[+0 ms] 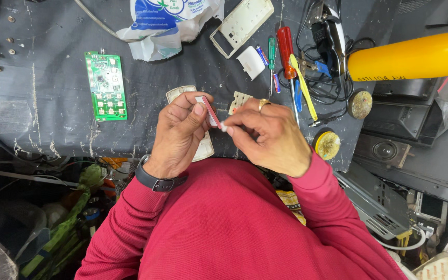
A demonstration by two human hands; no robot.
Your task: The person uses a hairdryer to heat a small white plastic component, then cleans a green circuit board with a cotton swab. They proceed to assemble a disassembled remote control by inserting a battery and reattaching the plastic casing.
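Note:
My left hand pinches a small flat piece with a red edge between thumb and forefinger, above a pale remote-control shell lying on the dark worktop. My right hand, with a gold ring, holds a tiny white bit at its fingertips, touching the lower end of the red-edged piece. A black watch sits on my left wrist. Both sleeves are red.
A green circuit board lies left. A white plastic bag, a remote front cover, a white battery lid, a rubber keypad, red and green screwdrivers, cables, round tins and a yellow cylinder crowd the back and right.

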